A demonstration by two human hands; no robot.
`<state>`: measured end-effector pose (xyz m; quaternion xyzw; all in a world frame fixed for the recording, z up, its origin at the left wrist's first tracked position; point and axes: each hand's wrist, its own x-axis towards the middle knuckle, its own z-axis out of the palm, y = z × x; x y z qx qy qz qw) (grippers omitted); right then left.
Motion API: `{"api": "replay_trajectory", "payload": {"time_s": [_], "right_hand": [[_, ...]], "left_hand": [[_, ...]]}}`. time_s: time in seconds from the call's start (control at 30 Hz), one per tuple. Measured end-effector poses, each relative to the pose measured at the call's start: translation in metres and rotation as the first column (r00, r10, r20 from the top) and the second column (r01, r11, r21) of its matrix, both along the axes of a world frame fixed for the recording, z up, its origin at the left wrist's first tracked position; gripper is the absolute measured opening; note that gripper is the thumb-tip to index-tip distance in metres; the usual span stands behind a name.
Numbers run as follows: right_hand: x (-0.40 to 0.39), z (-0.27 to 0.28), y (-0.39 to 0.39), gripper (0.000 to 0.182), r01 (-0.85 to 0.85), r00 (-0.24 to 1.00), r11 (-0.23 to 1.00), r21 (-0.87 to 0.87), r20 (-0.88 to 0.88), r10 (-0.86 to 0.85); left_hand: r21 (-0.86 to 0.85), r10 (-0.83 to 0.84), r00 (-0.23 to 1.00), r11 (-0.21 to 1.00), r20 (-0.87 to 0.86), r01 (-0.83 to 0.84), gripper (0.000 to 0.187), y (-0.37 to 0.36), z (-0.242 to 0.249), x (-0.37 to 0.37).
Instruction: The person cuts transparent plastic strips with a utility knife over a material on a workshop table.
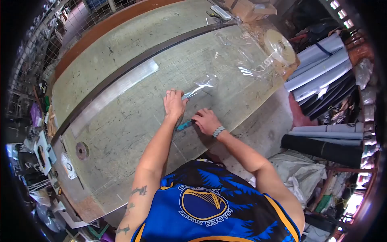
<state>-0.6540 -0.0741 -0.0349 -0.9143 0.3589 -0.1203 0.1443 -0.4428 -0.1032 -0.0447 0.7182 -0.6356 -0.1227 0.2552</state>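
Observation:
Near the middle of the worn grey-green table [121,161], my left hand [174,104] rests with its fingers bent at the end of a clear plastic piece [199,86]. What its fingertips grip, if anything, is too small to tell. To its right and nearer my body, my right hand [206,121] is closed on the right end of a small teal tool [185,125]. The tool lies low over the tabletop, between my two wrists. A grey band circles my right wrist.
A long metal ruler [117,94] lies beside a dark raised strip [133,62]. A round metal disc [82,151] sits at the left. Clear plastic scraps and a tape roll [279,46] are at the upper right. Rolled sheets [322,64] stand beyond the right edge.

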Motion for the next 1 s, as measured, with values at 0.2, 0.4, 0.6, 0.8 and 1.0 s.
{"api": "replay_trajectory", "payload": {"time_s": [0.2, 0.4, 0.6, 0.8, 1.0], "right_hand": [[-0.078, -0.004, -0.054, 0.024, -0.015, 0.999, 1.000, -0.004, -0.052, 0.015], [-0.085, 0.001, -0.098, 0.028, 0.056, 0.998, 0.998, 0.027, -0.004, -0.056], [0.041, 0.089, -0.058, 0.052, -0.496, 0.787, 0.866, 0.068, 0.458, 0.414], [0.140, 0.120, 0.010, 0.051, -0.791, 0.513, 0.104, 0.603, 0.558, 0.652], [0.147, 0.109, -0.022, 0.039, -0.769, 0.453, 0.085, 0.634, 0.445, 0.773]], "left_hand": [[0.201, 0.229, 0.960, 0.960, -0.163, -0.195, 0.039, 0.041, 0.005, 0.035], [0.430, 0.474, 0.791, 0.852, -0.387, -0.300, 0.016, 0.120, 0.035, 0.055], [0.502, 0.461, 0.678, 0.851, -0.573, -0.154, 0.010, 0.198, 0.116, 0.033], [0.362, 0.436, 0.730, 0.892, -0.526, -0.271, 0.011, 0.252, 0.203, 0.033], [0.277, 0.604, 0.583, 0.785, -0.543, -0.555, 0.010, 0.382, 0.197, 0.080]]}}
